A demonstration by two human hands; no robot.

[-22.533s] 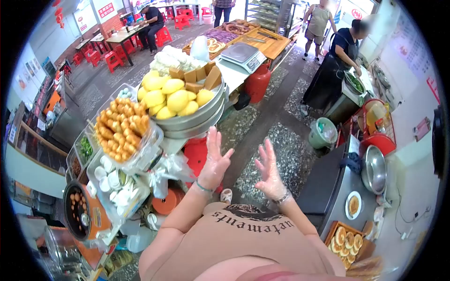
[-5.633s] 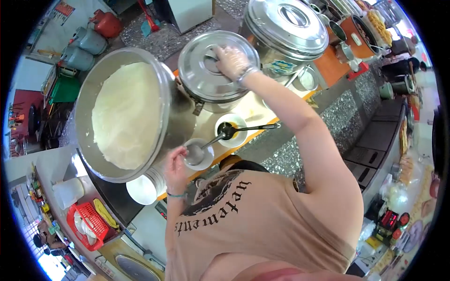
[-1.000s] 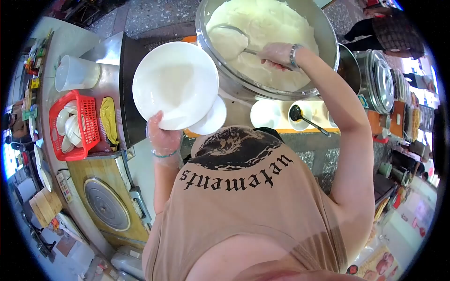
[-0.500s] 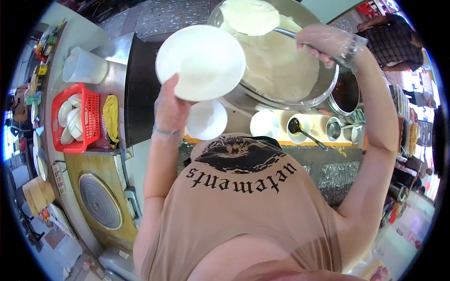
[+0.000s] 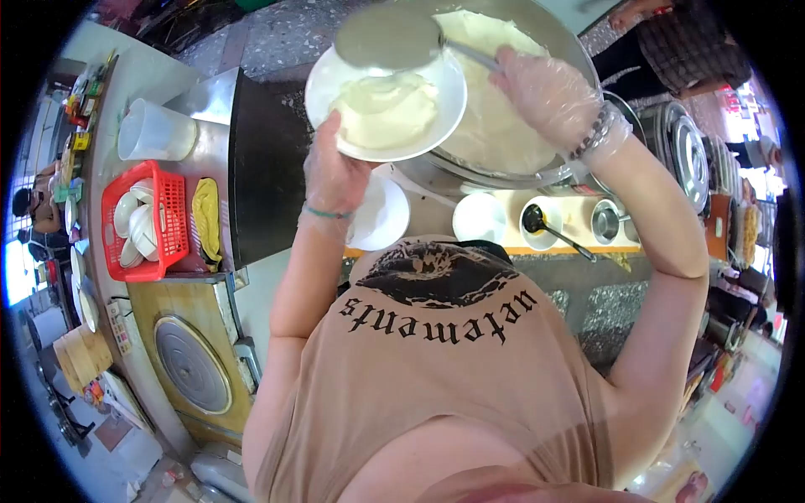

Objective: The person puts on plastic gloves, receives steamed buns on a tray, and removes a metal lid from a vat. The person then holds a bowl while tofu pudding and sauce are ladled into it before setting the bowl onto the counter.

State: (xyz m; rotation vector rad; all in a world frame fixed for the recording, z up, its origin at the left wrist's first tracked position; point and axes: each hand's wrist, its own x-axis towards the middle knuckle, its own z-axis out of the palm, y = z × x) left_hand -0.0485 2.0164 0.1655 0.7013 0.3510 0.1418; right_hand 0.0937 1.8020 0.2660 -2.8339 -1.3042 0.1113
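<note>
Left hand (image 5: 335, 176) clamps the white bowl (image 5: 453, 88) by its near rim, likely the surest hold; right hand (image 5: 553, 101) grips the ladle handle (image 5: 474, 55). Pale curd (image 5: 386, 109) looks soft, slippery.

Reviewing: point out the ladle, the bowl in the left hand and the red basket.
Ladle (image 5: 387, 38), head view: on its round scoop.
Bowl (image 5: 451, 96), head view: on its bare inner wall.
Red basket (image 5: 173, 220), head view: on its side wall.
</note>
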